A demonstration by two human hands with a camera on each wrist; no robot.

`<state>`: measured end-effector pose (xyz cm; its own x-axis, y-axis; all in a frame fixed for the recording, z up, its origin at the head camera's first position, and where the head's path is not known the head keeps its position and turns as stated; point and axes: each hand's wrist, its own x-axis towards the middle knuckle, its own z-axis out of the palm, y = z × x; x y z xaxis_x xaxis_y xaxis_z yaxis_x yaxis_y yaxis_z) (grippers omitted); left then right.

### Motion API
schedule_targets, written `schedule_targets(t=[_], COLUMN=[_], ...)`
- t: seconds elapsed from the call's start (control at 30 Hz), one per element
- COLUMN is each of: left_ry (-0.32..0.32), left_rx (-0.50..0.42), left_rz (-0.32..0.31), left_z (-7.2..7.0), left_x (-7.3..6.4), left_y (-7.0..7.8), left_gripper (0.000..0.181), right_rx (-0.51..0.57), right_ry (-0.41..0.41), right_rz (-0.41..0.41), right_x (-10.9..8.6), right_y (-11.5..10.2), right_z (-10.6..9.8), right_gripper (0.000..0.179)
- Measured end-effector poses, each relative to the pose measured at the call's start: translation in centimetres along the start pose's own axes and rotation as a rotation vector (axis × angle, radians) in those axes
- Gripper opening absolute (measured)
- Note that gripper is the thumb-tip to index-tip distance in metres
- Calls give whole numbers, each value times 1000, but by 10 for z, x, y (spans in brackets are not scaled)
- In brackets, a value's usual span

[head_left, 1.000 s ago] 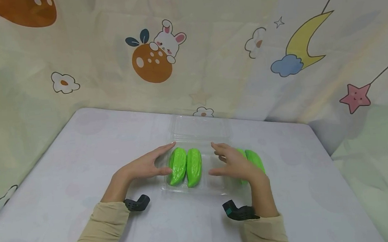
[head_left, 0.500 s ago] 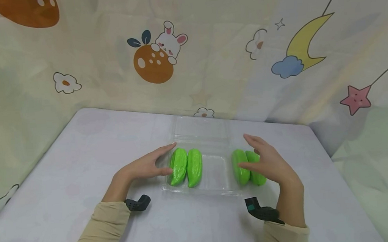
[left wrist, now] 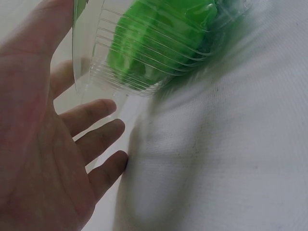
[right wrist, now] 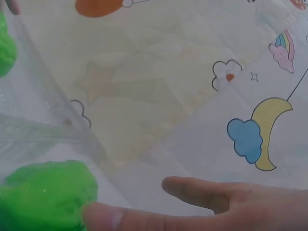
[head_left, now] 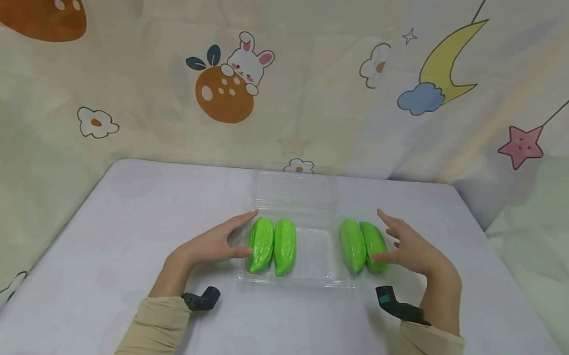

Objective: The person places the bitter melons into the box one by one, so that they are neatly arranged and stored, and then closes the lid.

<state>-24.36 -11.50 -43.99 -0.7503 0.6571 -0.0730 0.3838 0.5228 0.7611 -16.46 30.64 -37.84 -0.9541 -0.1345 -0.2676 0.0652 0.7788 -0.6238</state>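
Note:
A clear plastic clamshell box lies on the table with its lid folded back away from me. Two glossy green, tapered vegetable-like pieces lie side by side in its left part. Another such pair, a left piece and a right piece, sits just right of the box. My left hand spreads its thumb and fingers at the box's left side; in the left wrist view the ribbed wall is by its fingers. My right hand is spread beside the outer pair, its thumb tip by the right piece.
The white-covered table runs up to a cartoon-printed curtain at the back and sides. Black wrist cameras sit below each hand.
My right hand has moved right, from over the box's right part, across the outer green pair, to their right side. That pair is now uncovered. The left hand has stayed at the box.

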Motion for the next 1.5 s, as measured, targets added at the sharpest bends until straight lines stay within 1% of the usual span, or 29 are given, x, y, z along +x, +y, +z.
schedule_targets(t=[0.1,0.27,0.53,0.93,1.2,1.37,1.5], left_ry=[-2,-2,-3,-3,-2,-1,-2], left_rx=[-7,-4,0,6,4,7,5], left_rz=[-5,-17,-8,-9,-8,-8,-6], left_z=[0,0,0,0,0,0,0], left_x=[-1,-1,-1,0,0,0,0], left_y=[0,0,0,-1,0,0,0], left_gripper=[89,89,88,88,87,87,87], right_rx=[19,-4,-30,-85,-3,20,72], right_ry=[-32,-44,-56,1,35,72,95], right_rz=[19,41,78,126,203,208,197], right_x=[7,16,11,1,-4,-10,-15], right_y=[9,20,21,32,36,47,57], right_z=[5,12,10,0,-4,-5,-7], right_gripper=[111,114,117,96,81,74,72])
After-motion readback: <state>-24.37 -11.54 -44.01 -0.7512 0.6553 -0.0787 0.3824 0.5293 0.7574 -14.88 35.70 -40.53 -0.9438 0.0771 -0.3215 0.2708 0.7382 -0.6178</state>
